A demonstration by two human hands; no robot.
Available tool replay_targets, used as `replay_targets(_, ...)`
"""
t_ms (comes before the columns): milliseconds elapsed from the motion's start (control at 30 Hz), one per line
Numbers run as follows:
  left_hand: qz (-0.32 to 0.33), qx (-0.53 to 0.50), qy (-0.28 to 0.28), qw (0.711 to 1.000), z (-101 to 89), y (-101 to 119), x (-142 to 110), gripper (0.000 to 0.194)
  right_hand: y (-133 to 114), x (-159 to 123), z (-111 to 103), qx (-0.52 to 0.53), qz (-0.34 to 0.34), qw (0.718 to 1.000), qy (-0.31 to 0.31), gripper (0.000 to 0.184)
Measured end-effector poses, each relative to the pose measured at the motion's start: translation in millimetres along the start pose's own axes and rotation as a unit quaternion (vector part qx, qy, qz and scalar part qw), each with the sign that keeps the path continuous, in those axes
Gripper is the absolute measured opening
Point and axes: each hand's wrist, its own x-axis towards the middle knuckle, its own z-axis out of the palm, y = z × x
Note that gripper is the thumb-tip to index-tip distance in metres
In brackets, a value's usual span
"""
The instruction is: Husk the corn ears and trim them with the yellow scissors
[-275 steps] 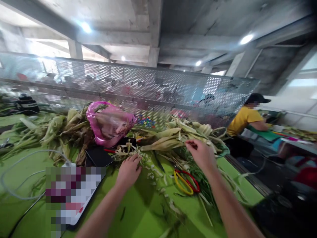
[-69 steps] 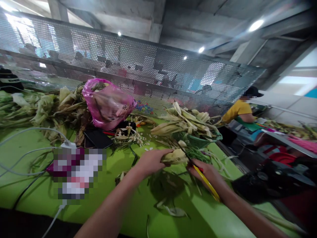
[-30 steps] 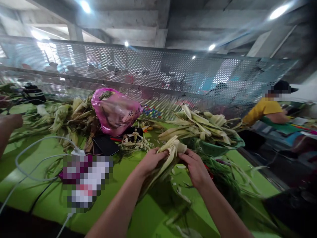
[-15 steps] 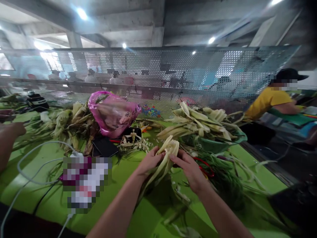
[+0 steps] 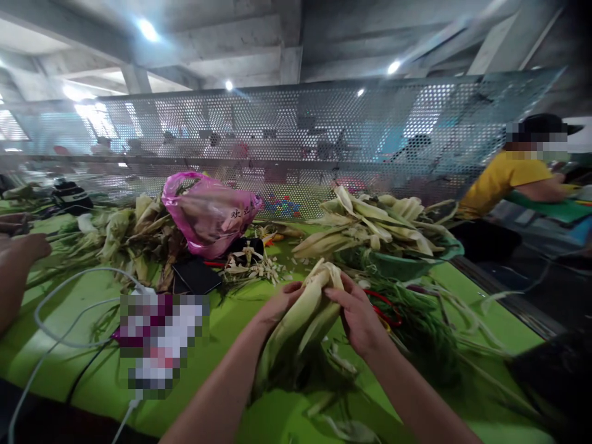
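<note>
Between my hands, over the green table, is a bunch of pale corn husks (image 5: 296, 320), gathered at the top with its leaves hanging down and spreading. My left hand (image 5: 280, 305) grips the bunch from the left, its fingers partly hidden behind the leaves. On the other side my right hand (image 5: 356, 308) pinches the gathered top between thumb and fingers. Just right of my right hand lie red-handled scissors (image 5: 386, 306), beside a heap of green string-like strands (image 5: 423, 336). Loose husk scraps (image 5: 342, 361) are scattered beneath the bunch.
A green basin (image 5: 407, 265) piled with husks stands at back right. Behind my left hand are a pink plastic bag (image 5: 210, 216), a black phone-like slab (image 5: 198, 275) and more husks (image 5: 129, 228). White cables (image 5: 44, 330) run at left. Another person's hand (image 5: 28, 250) reaches in; a yellow-shirted person (image 5: 513, 179) sits right.
The husk bunch has turned and opened out, so its broad leaves now face me and hang wider. Both hands have shifted slightly right with it and still hold it.
</note>
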Motion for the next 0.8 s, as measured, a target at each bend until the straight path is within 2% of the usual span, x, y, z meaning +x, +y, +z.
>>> replay_targets(100,0.007,-0.038,0.014,0.999,-4.2,11.7,-3.8,0.036,-5.4,-0.5,0.4,-0.019,-0.045,0.999,0.018,0.036)
replay_targets(133,0.014,-0.055,0.002,0.998,-4.7,16.4,-7.7,0.038,-6.5,-0.4,0.1,-0.034,-0.053,0.998,0.023,0.035)
replay_targets(200,0.019,-0.065,-0.063,0.996,-3.7,24.6,-17.0,0.05,-6.9,0.8,-1.5,-0.078,-0.067,0.994,0.035,0.033)
replay_targets(267,0.06,0.031,-0.102,0.992,-0.5,29.9,-24.8,0.056,-5.6,3.3,-3.8,-0.131,-0.087,0.986,0.048,0.032)
replay_targets(333,0.108,0.148,-0.1,0.978,3.0,32.4,-28.3,0.066,-4.2,6.8,-6.6,-0.184,-0.105,0.976,0.05,0.031)
replay_targets(367,0.121,0.191,-0.1,0.969,4.1,32.9,-28.5,0.064,-3.9,8.7,-8.1,-0.21,-0.113,0.97,0.05,0.029)
replay_targets(467,0.131,0.232,-0.118,0.957,2.5,35.0,-27.2,0.047,-5.2,14.7,-13.8,-0.275,-0.129,0.952,0.04,0.026)
replay_targets(533,0.127,0.225,-0.135,0.956,-2.7,38.3,-27.8,0.046,-7.6,18.2,-18.8,-0.3,-0.13,0.945,0.008,0.026)
replay_targets(633,0.087,0.221,-0.162,0.958,-11.8,45.9,-32.1,0.047,-12.8,21.5,-26.3,-0.382,-0.148,0.912,-0.027,0.018)
replay_targets(700,0.066,0.236,-0.177,0.953,-15.5,51.1,-35.5,0.046,-17.0,21.3,-29.6,-0.44,-0.168,0.882,-0.011,0.013)
replay_targets(800,0.08,0.292,-0.167,0.938,-16.0,57.2,-39.5,0.048,-23.8,17.9,-30.3,-0.509,-0.192,0.839,0.023,0.01)
